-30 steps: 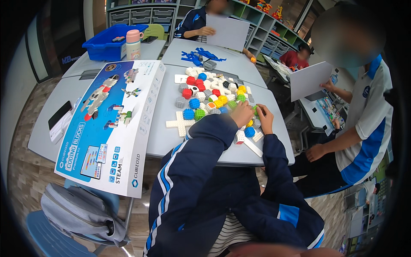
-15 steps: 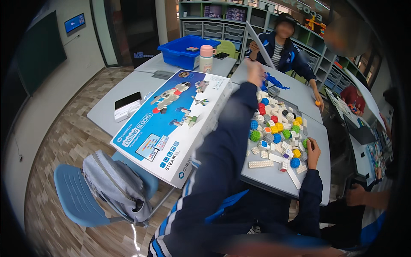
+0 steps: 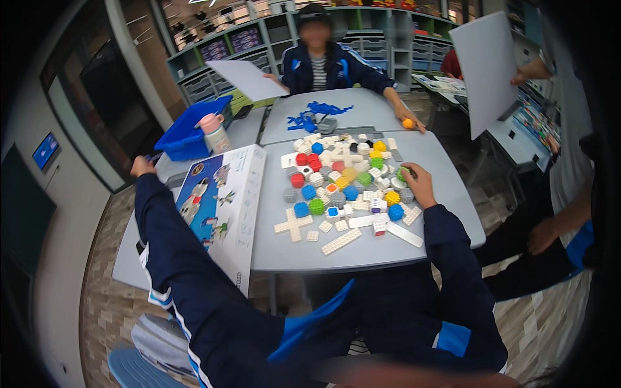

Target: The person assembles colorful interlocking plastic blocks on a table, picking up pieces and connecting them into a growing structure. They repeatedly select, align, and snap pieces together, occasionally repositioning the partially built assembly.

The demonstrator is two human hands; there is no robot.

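My left hand (image 3: 142,166) is stretched out to the far left, by the near corner of a blue plastic bin (image 3: 184,143) and past the edge of a large block-kit box (image 3: 242,213). Its fingers are closed, with a small dark bluish bit showing at them; I cannot tell what it is. At the right side of a heap of coloured building blocks (image 3: 350,193), my right hand (image 3: 420,185) curls its fingers round a green block (image 3: 402,174). White plates, among them a cross-shaped plate (image 3: 294,224) and a long studded plate (image 3: 341,241), lie at the heap's near side.
A pink-topped bottle (image 3: 215,134) stands beside the bin. Blue pieces (image 3: 318,116) and a grey part (image 3: 327,125) lie on the far table. Opposite, a person holds a white sheet (image 3: 248,79) and touches an orange ball (image 3: 407,123). Another person stands at right with paper (image 3: 485,72).
My left hand has swung from the far side of the blocks to the left, beside the bin. The view has turned right. My right hand stays at the heap's right edge.
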